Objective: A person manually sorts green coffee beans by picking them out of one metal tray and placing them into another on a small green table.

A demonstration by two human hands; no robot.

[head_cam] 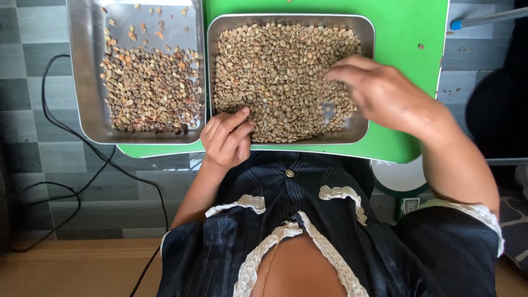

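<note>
Two steel trays sit side by side on a green table top (407, 33). The right tray (365, 33) is nearly full of pale green coffee beans (275, 71). The left tray (82, 71) holds a smaller heap of darker, brownish beans (151, 91). My left hand (225, 137) rests at the right tray's near left corner, fingers curled, index finger on the beans. My right hand (379, 93) hovers over the right side of that tray, fingers spread and pointing left, fingertips touching the beans. Whether either hand pinches a bean cannot be seen.
Black cables (82, 165) trail over the grey plank floor at the left. A blue-tipped rod (484, 19) lies beyond the table's far right corner. A white and green round object (399, 176) sits under the table edge by my right arm.
</note>
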